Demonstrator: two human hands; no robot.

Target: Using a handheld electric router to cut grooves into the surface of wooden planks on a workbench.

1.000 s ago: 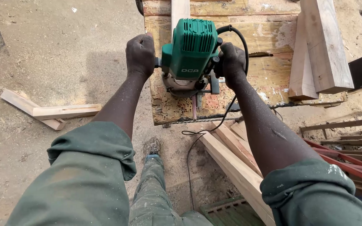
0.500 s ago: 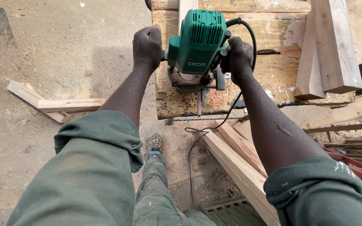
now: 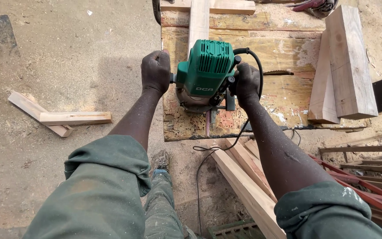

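While the green router (image 3: 206, 73) sat near the workbench's (image 3: 288, 95) front-left corner, the left hand (image 3: 155, 71) and the right hand (image 3: 247, 82) each clenched one of its two side handles. It stood between them, equally near both, over the single narrow plank (image 3: 198, 20) whose long axis ran straight away toward the far edge. Two thick timber blocks (image 3: 348, 57) lay along the right edge.

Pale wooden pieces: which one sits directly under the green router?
The narrow pale wooden strip running up the worn workbench, straight ahead of the green router; the thick blocks lie off right.
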